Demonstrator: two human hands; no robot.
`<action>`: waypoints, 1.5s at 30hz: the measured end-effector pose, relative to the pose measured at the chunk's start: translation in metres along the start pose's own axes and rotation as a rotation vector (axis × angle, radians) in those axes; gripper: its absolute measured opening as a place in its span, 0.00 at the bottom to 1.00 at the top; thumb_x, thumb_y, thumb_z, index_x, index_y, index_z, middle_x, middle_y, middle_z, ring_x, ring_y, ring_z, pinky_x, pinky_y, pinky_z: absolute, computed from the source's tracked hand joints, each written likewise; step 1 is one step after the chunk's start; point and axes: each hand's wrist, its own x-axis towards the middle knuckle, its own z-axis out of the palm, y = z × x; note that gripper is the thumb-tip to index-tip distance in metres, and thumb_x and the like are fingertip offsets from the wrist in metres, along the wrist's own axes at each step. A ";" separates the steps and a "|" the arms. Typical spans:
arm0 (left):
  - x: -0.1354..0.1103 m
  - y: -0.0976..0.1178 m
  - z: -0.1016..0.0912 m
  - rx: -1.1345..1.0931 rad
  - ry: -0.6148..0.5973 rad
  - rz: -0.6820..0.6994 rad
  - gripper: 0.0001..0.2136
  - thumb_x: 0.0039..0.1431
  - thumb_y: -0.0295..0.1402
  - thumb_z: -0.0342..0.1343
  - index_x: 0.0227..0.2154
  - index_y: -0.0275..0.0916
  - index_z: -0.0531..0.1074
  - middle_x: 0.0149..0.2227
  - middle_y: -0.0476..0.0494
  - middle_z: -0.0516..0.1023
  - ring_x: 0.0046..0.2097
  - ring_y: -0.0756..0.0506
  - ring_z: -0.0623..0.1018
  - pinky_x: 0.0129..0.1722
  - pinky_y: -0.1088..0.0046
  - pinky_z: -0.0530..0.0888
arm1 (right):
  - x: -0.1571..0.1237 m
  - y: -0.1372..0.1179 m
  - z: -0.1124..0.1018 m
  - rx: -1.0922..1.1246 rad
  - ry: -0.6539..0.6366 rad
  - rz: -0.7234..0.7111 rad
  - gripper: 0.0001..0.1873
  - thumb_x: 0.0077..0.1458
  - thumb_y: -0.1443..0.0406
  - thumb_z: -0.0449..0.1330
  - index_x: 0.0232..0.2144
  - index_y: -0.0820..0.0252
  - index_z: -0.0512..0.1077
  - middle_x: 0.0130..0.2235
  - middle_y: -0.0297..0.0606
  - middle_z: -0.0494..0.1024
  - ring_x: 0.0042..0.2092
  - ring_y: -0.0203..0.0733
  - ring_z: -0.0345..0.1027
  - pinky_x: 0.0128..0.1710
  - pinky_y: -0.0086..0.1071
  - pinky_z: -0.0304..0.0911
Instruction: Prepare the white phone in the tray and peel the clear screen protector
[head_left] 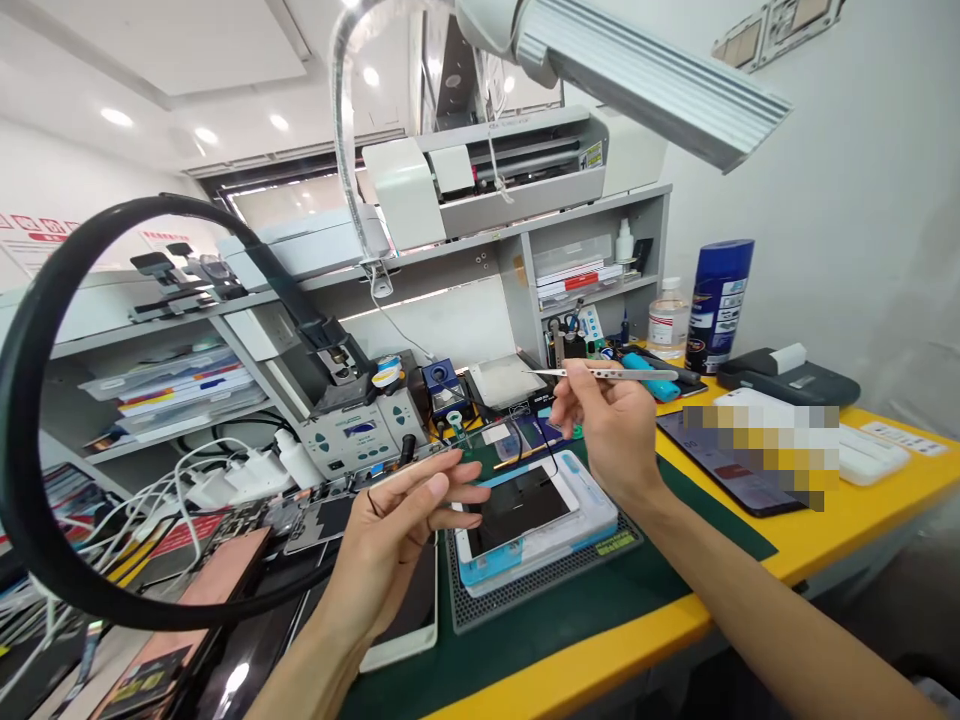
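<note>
My right hand (611,420) grips a pair of metal tweezers (615,375), held nearly level above the mat with the tips toward the left. My left hand (412,510) is open, its fingers stretched to the right, in front of a white-framed phone (521,505) with a dark screen. Under the phone lies a light-blue and white box (592,515), which rests on a grey perforated pad (517,597). A thin dark wire (556,458) hangs below my right hand; I cannot tell whether the hand touches it.
A green mat (465,660) covers part of the yellow table (802,530). A black ring-shaped arm (22,400) arches at left, above phones and white cables. A grey control unit (364,440) stands behind. At right are a dark phone (720,460) and a blue spray can (720,300).
</note>
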 end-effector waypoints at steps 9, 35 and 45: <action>-0.003 -0.006 -0.013 0.023 0.059 0.042 0.12 0.56 0.34 0.65 0.43 0.35 0.82 0.43 0.34 0.84 0.39 0.38 0.84 0.36 0.65 0.82 | 0.000 -0.021 -0.008 0.231 -0.131 0.260 0.11 0.53 0.66 0.66 0.23 0.60 0.69 0.20 0.29 0.72 0.16 0.34 0.65 0.09 0.23 0.57; -0.017 -0.018 -0.016 0.076 0.117 0.060 0.11 0.55 0.36 0.66 0.40 0.40 0.84 0.41 0.36 0.84 0.38 0.37 0.83 0.38 0.62 0.82 | -0.020 -0.034 -0.016 0.138 -0.312 0.202 0.03 0.57 0.65 0.64 0.31 0.54 0.73 0.20 0.33 0.78 0.20 0.43 0.73 0.15 0.33 0.70; -0.023 -0.023 -0.002 0.171 0.257 0.184 0.11 0.51 0.37 0.69 0.38 0.44 0.84 0.38 0.39 0.85 0.38 0.35 0.84 0.41 0.61 0.81 | -0.056 -0.037 0.011 0.067 -0.294 0.345 0.09 0.57 0.62 0.66 0.28 0.54 0.69 0.26 0.37 0.82 0.24 0.46 0.77 0.21 0.37 0.74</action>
